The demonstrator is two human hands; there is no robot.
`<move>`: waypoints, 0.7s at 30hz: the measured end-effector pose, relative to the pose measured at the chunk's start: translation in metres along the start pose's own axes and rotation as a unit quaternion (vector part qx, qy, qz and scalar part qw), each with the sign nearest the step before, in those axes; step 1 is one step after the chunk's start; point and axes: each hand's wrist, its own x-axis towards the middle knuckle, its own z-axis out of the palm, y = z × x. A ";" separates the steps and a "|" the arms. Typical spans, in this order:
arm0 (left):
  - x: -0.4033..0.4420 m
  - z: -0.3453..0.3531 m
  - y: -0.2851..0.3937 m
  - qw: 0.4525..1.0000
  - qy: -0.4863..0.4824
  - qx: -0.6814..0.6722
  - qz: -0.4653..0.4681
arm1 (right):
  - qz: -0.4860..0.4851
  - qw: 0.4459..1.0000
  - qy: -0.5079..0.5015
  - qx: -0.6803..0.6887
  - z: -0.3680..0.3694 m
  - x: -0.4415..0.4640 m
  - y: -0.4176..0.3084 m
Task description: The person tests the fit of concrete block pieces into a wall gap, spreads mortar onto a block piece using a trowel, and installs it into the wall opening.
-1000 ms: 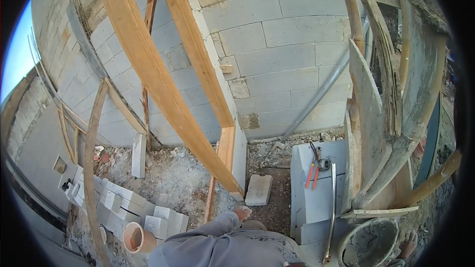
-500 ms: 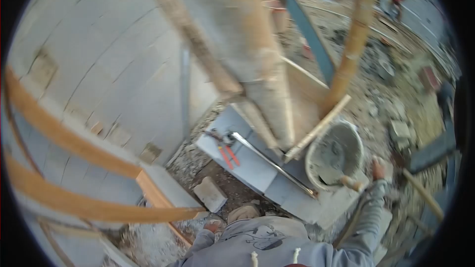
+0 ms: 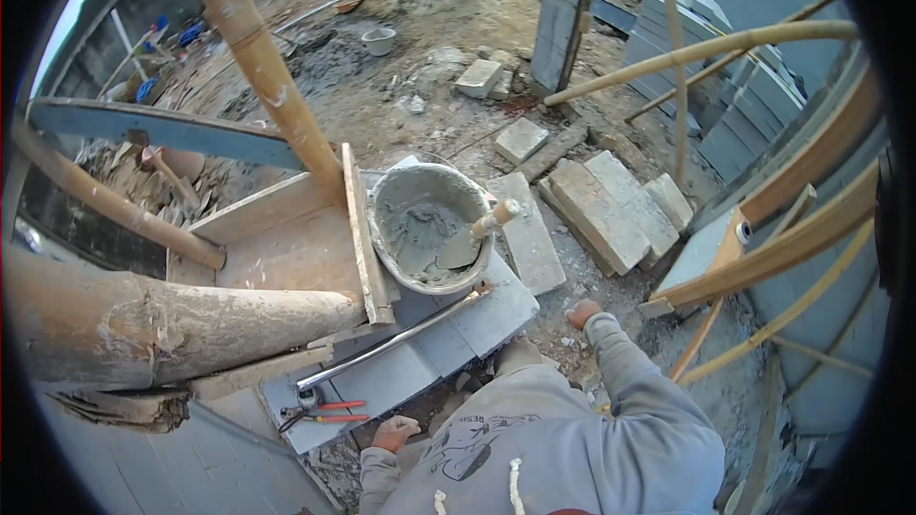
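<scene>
My left hand (image 3: 396,433) hangs low beside my body with its fingers curled, near the edge of pale blocks (image 3: 386,383). Red-handled pliers (image 3: 334,412) lie on those blocks, along with a long shiny metal bar (image 3: 382,341). My right hand (image 3: 583,314) is closed above the rubble, in front of my sleeve; I see nothing in it. Left of it stands a round bucket (image 3: 382,253) partly filled with grey mortar (image 3: 425,234). A trowel (image 3: 496,217) rests in the bucket, blade on the mortar and wooden handle over the rim.
A thick bamboo pole (image 3: 181,329) and a wooden formwork box (image 3: 277,243) stand at left. Loose blocks (image 3: 601,215) lie beyond my right hand. Bent timber strips (image 3: 801,238) and a bamboo brace (image 3: 706,50) cross the right side. A concrete post (image 3: 563,24) rises behind.
My view has swung to the right, bringing loose blocks and the concrete post into sight. My right hand has moved away from the bucket and trowel handle, toward my body.
</scene>
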 end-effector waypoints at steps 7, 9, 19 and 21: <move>0.036 0.002 0.066 0.989 -0.122 0.074 0.034 | 0.101 0.989 -0.092 0.055 0.110 -0.096 0.041; 0.044 0.013 0.084 0.991 -0.112 0.051 0.061 | 0.151 0.981 -0.071 0.098 0.119 -0.128 0.049; 0.085 0.052 0.182 0.958 -0.204 0.162 0.123 | 0.266 0.937 -0.035 0.223 0.109 -0.176 0.087; 0.093 0.066 0.199 0.952 -0.225 0.161 0.128 | 0.273 0.932 -0.021 0.239 0.122 -0.168 0.099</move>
